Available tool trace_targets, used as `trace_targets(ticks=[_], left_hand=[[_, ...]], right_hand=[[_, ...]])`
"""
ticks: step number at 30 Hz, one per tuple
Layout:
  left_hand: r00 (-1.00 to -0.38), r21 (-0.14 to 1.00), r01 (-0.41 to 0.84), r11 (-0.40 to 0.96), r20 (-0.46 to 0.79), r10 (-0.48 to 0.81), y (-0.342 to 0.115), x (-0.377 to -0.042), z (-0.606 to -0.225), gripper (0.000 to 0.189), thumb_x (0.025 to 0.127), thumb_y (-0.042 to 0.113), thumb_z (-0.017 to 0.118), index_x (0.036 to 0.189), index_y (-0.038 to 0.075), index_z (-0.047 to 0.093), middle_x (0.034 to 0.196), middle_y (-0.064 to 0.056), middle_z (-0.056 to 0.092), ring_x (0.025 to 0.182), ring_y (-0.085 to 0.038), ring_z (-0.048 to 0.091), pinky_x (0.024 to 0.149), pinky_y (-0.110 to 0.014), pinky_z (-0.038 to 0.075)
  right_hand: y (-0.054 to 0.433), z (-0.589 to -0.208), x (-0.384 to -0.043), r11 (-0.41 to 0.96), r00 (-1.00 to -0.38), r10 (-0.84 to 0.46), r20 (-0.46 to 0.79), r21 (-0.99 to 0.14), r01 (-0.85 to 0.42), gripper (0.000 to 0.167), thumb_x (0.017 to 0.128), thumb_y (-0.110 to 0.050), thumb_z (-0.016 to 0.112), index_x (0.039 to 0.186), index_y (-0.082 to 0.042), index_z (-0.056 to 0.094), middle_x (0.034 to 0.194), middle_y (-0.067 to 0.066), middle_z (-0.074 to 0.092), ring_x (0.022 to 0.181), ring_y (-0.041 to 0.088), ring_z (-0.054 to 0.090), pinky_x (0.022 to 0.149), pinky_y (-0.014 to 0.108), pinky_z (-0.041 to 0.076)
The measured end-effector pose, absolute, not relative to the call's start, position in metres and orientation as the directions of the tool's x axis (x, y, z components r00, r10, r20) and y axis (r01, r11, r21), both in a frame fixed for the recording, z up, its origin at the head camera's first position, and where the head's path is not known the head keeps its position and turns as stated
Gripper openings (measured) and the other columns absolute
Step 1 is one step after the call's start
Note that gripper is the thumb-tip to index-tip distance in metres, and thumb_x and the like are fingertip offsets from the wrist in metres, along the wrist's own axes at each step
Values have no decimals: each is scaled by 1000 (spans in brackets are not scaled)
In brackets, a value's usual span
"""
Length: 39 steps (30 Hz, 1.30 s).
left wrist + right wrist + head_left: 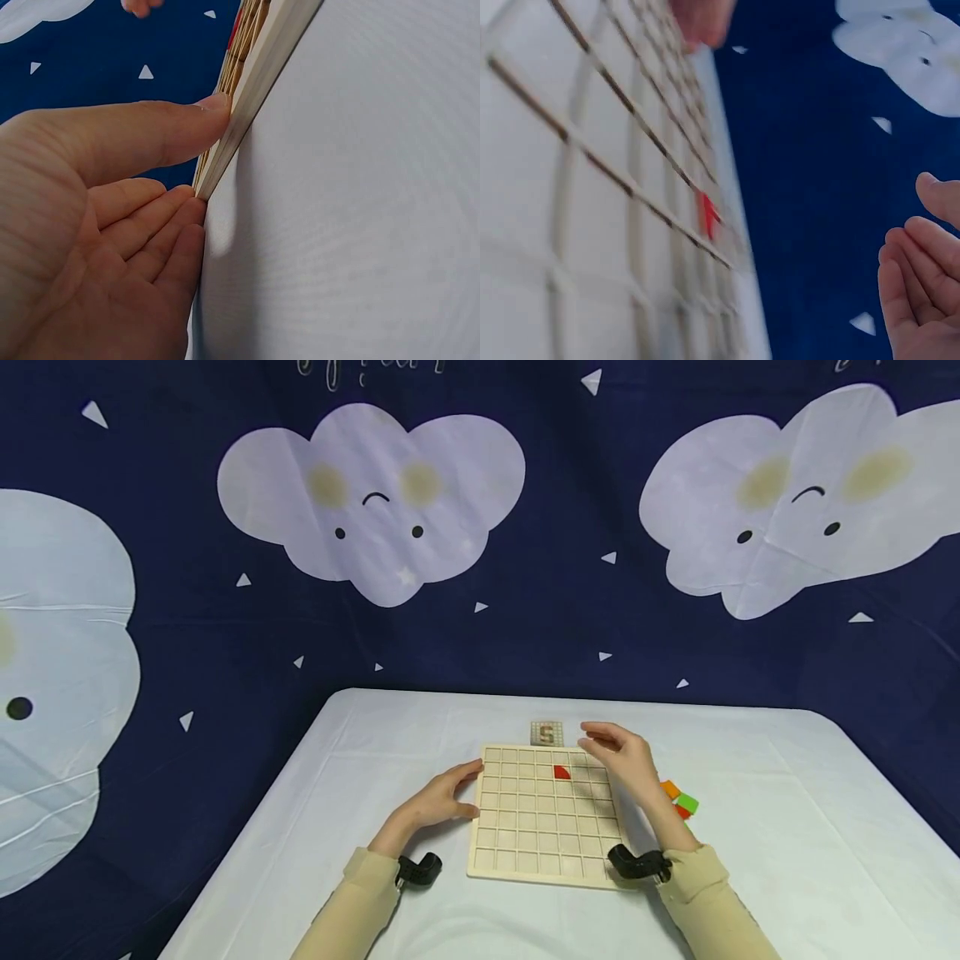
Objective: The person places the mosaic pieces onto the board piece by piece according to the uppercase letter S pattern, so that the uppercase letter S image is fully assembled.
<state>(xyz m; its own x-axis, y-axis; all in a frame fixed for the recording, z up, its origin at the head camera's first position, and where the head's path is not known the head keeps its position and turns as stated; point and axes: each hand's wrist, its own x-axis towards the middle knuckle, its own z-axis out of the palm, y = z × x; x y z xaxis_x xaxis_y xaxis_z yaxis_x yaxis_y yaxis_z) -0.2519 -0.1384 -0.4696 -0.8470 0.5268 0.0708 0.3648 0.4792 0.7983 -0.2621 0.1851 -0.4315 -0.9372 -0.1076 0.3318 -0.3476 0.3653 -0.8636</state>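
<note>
A square wooden grid board lies on the table, with one red piece, rounded at one corner, in a cell near its far side. My left hand rests against the board's left edge. In the left wrist view its thumb and fingertips touch the rim, fingers extended. Above the board's far right corner hovers my right hand, fingers loosely bent and nothing between them. The right wrist view shows that hand with fingers apart from the thumb, beside the tilted-looking grid.
Just beyond the board's far edge sits a small gridded pattern card with an S-like figure. Right of the board, partly behind the right forearm, lie orange, green and red pieces. A white cloth covers the table; a dark cloud-print curtain hangs behind.
</note>
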Motion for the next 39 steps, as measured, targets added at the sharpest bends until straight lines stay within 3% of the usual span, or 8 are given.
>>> trace_targets(ticks=[5,11,18,22,26,31,34,39], left_hand=[[-848,794,366,485,70,526,-138,-250,-468,80,75,0,75,143,-6,32,145,-21,36,132,-33,35,110,-42,26],[-839,789,382,480,80,538,-137,-250,-467,80,76,0,75,142,-8,32,145,-22,35,133,-34,33,110,-45,25],[-846,777,378,504,70,528,-136,-250,-468,80,76,1,75,143,-7,32,145,-20,36,133,-33,34,110,-44,25],[-852,769,378,515,71,519,-137,-251,-471,79,75,0,75,142,-7,33,145,-21,36,133,-34,34,110,-45,25],[-847,773,387,504,81,526,-138,-250,-469,80,75,1,75,142,-7,33,145,-21,36,132,-35,34,109,-46,25],[-826,771,426,473,119,551,-141,-249,-470,78,77,6,74,142,-7,33,144,-22,37,131,-36,35,108,-46,27],[-822,773,432,465,124,556,-142,-249,-472,77,78,9,74,142,-6,34,144,-22,37,132,-36,35,109,-47,26],[-826,768,428,477,117,552,-141,-248,-469,77,78,7,74,142,-6,33,144,-21,37,132,-36,34,109,-47,26]], right_hand=[[227,-424,-254,381,-934,-27,357,-860,-340,43,90,-28,65,123,-2,61,115,13,64,98,8,62,79,14,49],[277,-459,-258,417,-951,23,310,-867,-273,43,89,-36,65,125,-13,62,121,14,61,97,2,60,76,10,47],[284,-454,-231,494,-971,71,230,-853,-166,51,90,-37,63,125,0,59,118,21,61,89,-7,58,73,9,47],[288,-458,-227,558,-974,88,207,-820,-124,48,91,-34,63,125,0,59,115,19,63,86,-12,55,73,7,44],[293,-467,-228,638,-970,110,217,-763,-99,45,90,-32,64,123,-1,61,111,18,65,91,6,61,73,8,43],[295,-478,-229,715,-975,68,211,-692,-100,48,89,-34,66,121,2,61,112,22,64,101,35,60,83,38,51],[295,-481,-229,736,-977,49,208,-669,-106,47,88,-32,68,120,2,61,113,23,63,103,40,58,85,51,47],[292,-484,-230,770,-967,36,254,-623,-135,38,86,-19,71,117,2,63,108,21,65,97,38,59,81,52,47]])
